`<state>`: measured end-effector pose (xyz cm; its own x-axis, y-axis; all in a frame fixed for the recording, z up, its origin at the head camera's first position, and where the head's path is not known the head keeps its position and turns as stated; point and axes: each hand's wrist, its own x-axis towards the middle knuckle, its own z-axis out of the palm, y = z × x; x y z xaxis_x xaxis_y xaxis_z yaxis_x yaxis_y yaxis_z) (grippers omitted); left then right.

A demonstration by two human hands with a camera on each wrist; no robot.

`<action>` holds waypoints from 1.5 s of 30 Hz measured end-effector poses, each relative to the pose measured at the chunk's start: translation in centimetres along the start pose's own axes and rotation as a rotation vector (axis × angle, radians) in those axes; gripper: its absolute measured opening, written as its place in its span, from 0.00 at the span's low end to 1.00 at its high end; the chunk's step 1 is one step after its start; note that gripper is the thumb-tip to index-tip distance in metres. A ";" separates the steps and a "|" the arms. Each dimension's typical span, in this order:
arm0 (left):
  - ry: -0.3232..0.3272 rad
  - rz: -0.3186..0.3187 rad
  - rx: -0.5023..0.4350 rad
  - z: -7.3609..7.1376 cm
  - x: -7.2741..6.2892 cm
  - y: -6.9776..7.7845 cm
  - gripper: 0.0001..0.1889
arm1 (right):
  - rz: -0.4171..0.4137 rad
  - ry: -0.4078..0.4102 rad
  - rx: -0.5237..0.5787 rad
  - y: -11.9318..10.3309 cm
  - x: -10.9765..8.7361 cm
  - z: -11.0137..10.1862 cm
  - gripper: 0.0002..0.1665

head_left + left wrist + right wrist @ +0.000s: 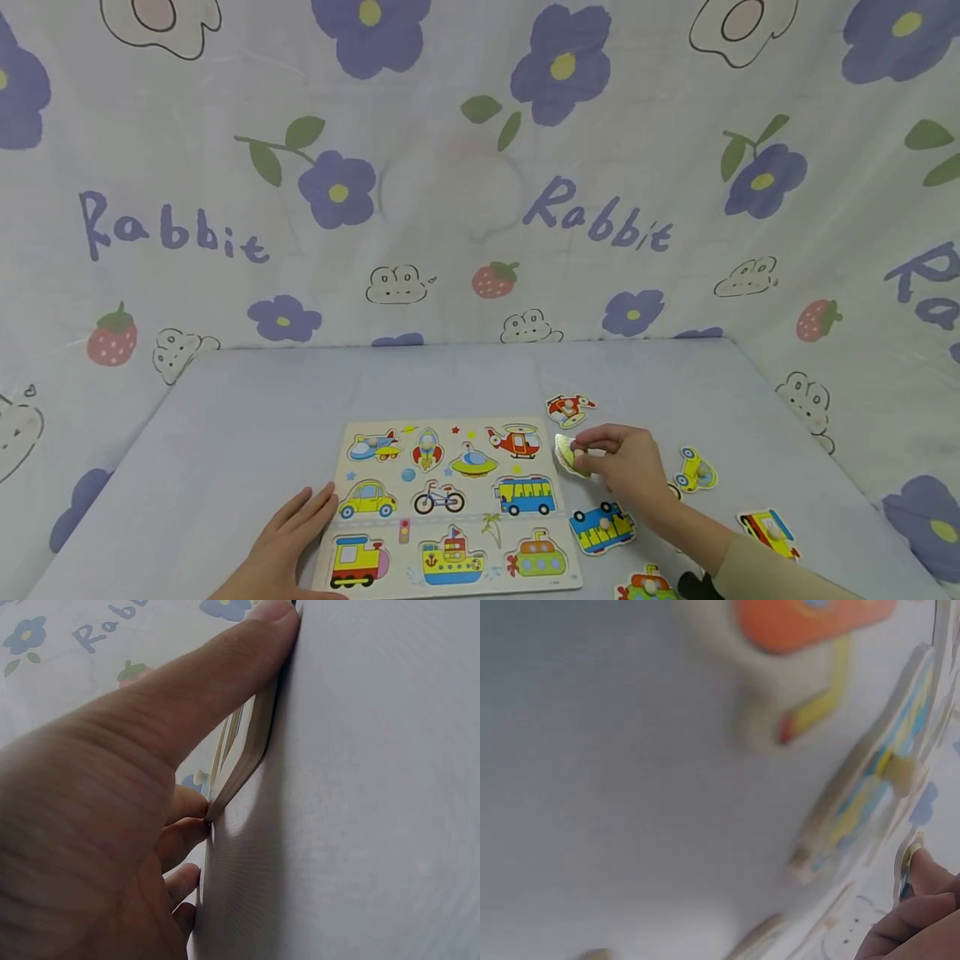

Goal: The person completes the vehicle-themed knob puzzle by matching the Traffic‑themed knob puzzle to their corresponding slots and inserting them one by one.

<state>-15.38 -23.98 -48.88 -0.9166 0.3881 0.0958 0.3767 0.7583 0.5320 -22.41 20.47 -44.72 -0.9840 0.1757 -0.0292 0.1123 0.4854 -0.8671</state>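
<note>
A wooden puzzle board (408, 522) printed with vehicles lies on the table. My left hand (285, 546) rests along its left side, fingers extended onto the edge. In the left wrist view the thumb (225, 664) lies straight along the board's front edge (251, 742). Just off the board's upper right side, my right hand (626, 467) pinches a yellow-green puzzle piece (566, 457) between thumb and fingers, the piece tilted up. Above that hand lies a helicopter piece (568, 408); below it sits a blue and yellow bus piece (602, 529), upside down.
Loose knobbed pieces lie right of the board: a yellow car (697, 472), a train (770, 532) and a submarine (647, 586) at the front edge. Another is partly hidden under the right wrist. A patterned cloth (450, 192) hangs behind the table.
</note>
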 end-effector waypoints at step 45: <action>-0.019 -0.013 0.005 -0.3 0.2 0.0 0.64 | -0.321 -0.453 -0.045 -4.8 2.7 9.9 0.08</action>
<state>-15.57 -24.07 -48.59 -0.9189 0.3876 0.0731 0.3651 0.7660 0.5290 -26.95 10.17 -45.58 -0.9296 -0.3682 0.0135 -0.2071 0.4918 -0.8457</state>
